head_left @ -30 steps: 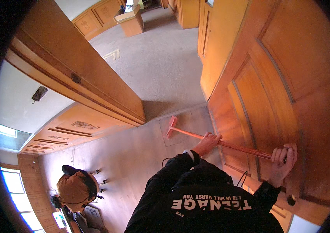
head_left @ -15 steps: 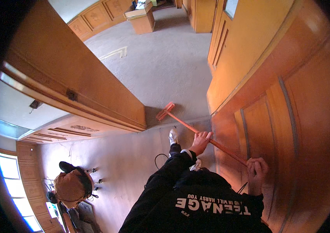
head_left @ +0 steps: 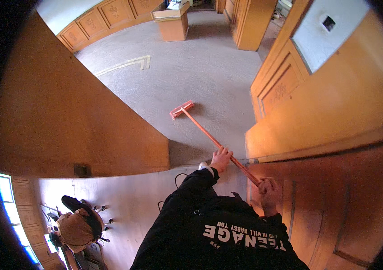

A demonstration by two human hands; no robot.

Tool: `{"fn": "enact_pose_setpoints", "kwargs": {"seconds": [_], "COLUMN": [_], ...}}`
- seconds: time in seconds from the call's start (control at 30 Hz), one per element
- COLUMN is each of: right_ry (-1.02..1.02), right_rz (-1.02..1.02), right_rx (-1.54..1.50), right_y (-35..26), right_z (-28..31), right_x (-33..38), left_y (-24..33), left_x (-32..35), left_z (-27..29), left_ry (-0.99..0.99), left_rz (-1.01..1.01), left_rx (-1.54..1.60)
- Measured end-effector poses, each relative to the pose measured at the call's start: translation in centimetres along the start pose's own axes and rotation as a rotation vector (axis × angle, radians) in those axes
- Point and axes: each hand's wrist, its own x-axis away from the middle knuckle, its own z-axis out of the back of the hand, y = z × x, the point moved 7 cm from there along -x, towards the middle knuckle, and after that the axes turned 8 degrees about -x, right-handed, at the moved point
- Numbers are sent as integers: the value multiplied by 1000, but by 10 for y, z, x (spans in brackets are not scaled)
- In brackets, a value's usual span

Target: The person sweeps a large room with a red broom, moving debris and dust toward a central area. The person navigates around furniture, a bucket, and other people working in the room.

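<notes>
While wooden panelled walls [head_left: 335, 103] crowd in at three o'clock and a slanted wooden partition [head_left: 79, 121] rises at nine, a red push broom [head_left: 182, 109] rests its flat head on the grey, gritty floor [head_left: 200, 67] toward twelve. Its long thin handle slopes back to the person. Left hand [head_left: 221, 159] curls around mid-handle; right hand [head_left: 269, 189] grips the end. A wooden lectern [head_left: 172, 22] stands far off at twelve.

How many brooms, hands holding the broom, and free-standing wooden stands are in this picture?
Long-handled orange push broom: 1
Hands on its handle: 2, left hand and right hand
Small free-standing wooden stand on the grey floor: 1
Total: 4
</notes>
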Motion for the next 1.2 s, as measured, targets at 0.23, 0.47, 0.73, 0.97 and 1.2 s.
{"fn": "enact_pose_setpoints", "kwargs": {"seconds": [0.23, 0.47, 0.73, 0.97, 1.2], "right_ry": [29, 17, -217, -468, -615], "right_rz": [-35, 229, 10, -14, -35], "right_rx": [238, -300, -135, -64, -136], "right_y": [-56, -123, -33, -74, -95], "right_z": [-55, -63, -159, -245, -270], "right_x": [-56, -107, -214, -329, -430], "left_y": [-56, -44, -162, -221, -267], "left_x": [-22, -74, -89, -149, -215], "left_z": [47, 74, 98, 158, 154], "left_ry": [107, 131, 176, 308, 359], "left_rz": [-99, -286, 87, 68, 189], "left_rx": [145, 321, 153, 231, 206]}}
